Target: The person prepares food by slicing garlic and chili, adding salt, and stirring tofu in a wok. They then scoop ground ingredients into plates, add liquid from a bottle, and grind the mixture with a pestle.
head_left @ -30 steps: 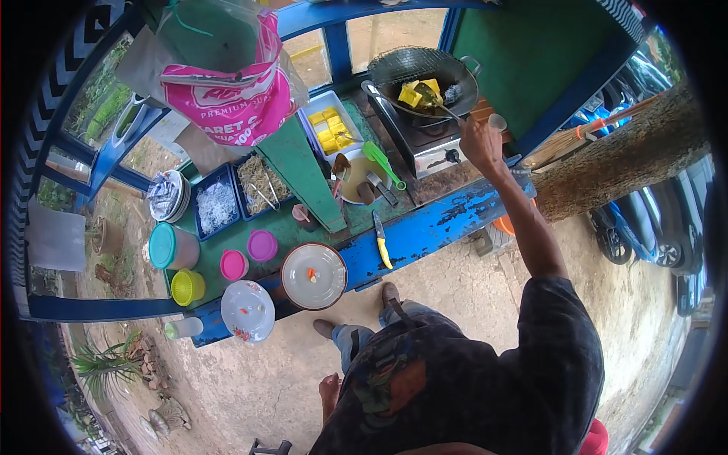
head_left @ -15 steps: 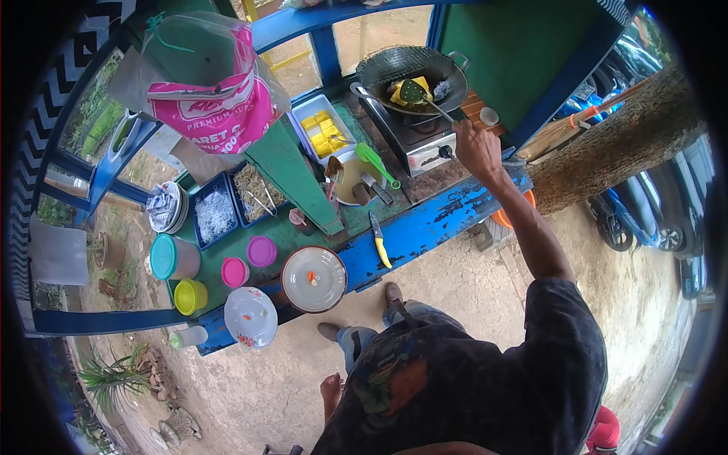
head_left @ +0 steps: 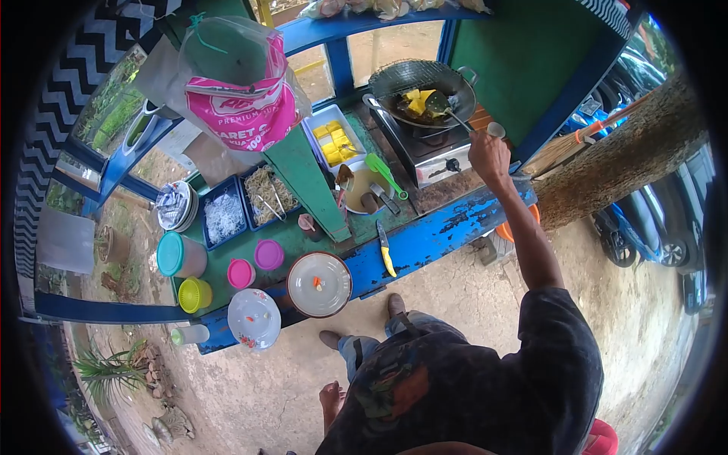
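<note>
My right hand [head_left: 491, 158] is closed around the handle of a slotted spatula [head_left: 437, 103]. The spatula's dark head is inside the wok [head_left: 385, 85], against yellow food pieces [head_left: 415, 101] in dark oil. A wire rack covers the far part of the wok, which sits on a gas stove [head_left: 436, 163]. Low beside my body hangs my left hand [head_left: 331, 396], its fingers loosely curled with nothing visible in them. A knife with a yellow handle [head_left: 387, 258] lies on the blue ledge nearby.
Left of the stove are a tray of yellow blocks [head_left: 324, 130], a bowl of batter [head_left: 356, 199] and a green utensil [head_left: 385, 176]. Two blue trays, lidded tubs and a glass-lidded bowl [head_left: 294, 297] stand further left. A green post [head_left: 303, 178] rises between them.
The spatula's head has moved right and lower in the wok, off the top of the yellow pieces, which lie more spread out. My right hand remains on the handle. The whole view has shifted slightly.
</note>
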{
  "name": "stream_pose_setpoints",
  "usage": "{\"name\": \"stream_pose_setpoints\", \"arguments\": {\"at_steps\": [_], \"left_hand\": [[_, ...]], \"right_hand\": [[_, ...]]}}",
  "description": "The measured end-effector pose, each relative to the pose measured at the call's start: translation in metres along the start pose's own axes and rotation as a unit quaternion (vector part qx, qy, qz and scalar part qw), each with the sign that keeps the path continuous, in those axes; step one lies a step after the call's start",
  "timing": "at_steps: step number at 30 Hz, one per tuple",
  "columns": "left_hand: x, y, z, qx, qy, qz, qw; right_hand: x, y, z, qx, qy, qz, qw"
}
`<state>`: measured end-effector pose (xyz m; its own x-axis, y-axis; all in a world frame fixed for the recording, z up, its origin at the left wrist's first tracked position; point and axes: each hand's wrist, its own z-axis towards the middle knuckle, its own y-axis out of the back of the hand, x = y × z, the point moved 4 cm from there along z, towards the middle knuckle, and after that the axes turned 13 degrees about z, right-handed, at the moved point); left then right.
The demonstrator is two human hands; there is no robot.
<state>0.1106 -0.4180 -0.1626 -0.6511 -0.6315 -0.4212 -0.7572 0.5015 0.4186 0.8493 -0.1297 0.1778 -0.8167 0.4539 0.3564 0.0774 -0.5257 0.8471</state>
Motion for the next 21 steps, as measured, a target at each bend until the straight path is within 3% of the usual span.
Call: {"name": "stream_pose_setpoints", "arguments": {"at_steps": [4,6,8,10,15,18,21], "left_hand": [[0.005,-0.006,-0.002,0.001,-0.023,0.04,0.999],[0.008,-0.014,-0.002,-0.008,-0.006,-0.042,0.999],[0.001,-0.019,-0.008,-0.031,0.02,-0.032,0.999],[0.003,-0.019,-0.014,-0.054,0.047,-0.023,0.997],[0.067,-0.037,0.016,0.002,-0.068,-0.165,0.984],[0.039,-0.027,-0.013,-0.023,-0.057,-0.05,0.997],[0.043,-0.03,-0.018,-0.016,-0.048,-0.055,0.997]], "right_hand": [[-0.022,-0.005,0.006,-0.039,-0.04,0.011,0.998],[-0.029,-0.017,0.012,-0.031,-0.053,0.02,0.998],[-0.028,-0.027,0.012,-0.064,-0.03,0.021,0.997],[-0.025,-0.035,0.012,-0.037,-0.037,0.026,0.998],[-0.026,-0.069,0.026,-0.019,-0.019,0.032,0.999],[-0.027,-0.087,0.036,0.006,0.004,0.027,1.0],[-0.027,-0.094,0.037,0.025,0.038,0.016,0.999]]}}
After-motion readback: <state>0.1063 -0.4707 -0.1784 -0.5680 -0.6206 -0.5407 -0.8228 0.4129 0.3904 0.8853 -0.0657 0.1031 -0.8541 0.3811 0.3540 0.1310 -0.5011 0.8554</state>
